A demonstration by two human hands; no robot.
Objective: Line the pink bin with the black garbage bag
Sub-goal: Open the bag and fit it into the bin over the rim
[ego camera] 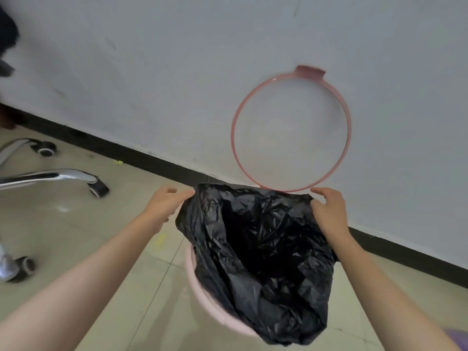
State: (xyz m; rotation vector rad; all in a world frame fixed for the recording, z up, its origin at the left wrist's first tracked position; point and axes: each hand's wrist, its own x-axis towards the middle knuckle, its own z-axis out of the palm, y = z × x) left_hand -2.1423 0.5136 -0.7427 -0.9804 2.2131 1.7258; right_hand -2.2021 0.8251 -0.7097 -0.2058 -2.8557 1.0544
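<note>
A crumpled black garbage bag (258, 259) hangs open-mouthed over the pink bin (202, 297), covering most of it; only the bin's left and front rim shows. My left hand (167, 203) pinches the bag's upper left edge. My right hand (329, 211) grips the bag's upper right edge. The two hands hold the mouth of the bag spread apart above the bin. A pink ring (291, 130), hinged up from the bin, leans against the wall behind the bag.
A grey-white wall (177, 72) with a black skirting strip (141, 158) runs diagonally behind the bin. Chrome legs and castors of an office chair (63, 178) stand on the beige tiled floor to the left. A purple object (455, 338) peeks in at the lower right corner.
</note>
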